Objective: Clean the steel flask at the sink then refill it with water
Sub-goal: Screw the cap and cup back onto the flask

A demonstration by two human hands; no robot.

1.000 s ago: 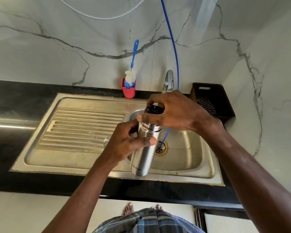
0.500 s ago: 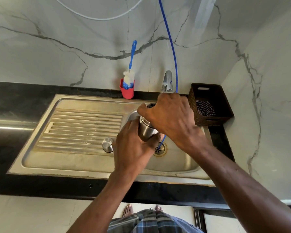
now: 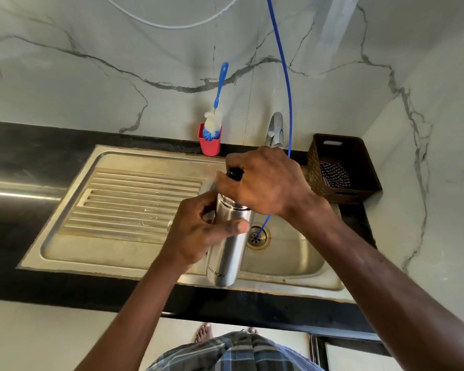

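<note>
The steel flask [image 3: 225,253] hangs nearly upright over the front rim of the steel sink [image 3: 284,263]. My left hand [image 3: 198,231] wraps around its upper body. My right hand [image 3: 265,183] covers the top and grips the black cap [image 3: 235,173], of which only a small part shows between my fingers. A chrome tap [image 3: 275,128] stands behind my right hand; no water is seen running. A blue bottle brush [image 3: 214,113] stands in a red cup [image 3: 209,144] at the back of the sink.
The ribbed drainboard [image 3: 134,199] lies to the left, with a small steel part half hidden behind my left wrist. A thin blue tube [image 3: 287,89] drops from above into the drain [image 3: 257,236]. A dark basket [image 3: 343,170] with cloth sits on the black counter [image 3: 24,156] at right.
The flask has tilted back from lying towards me to nearly upright, its lower body showing again. My right hand has stayed clamped over the cap and turned on it.
</note>
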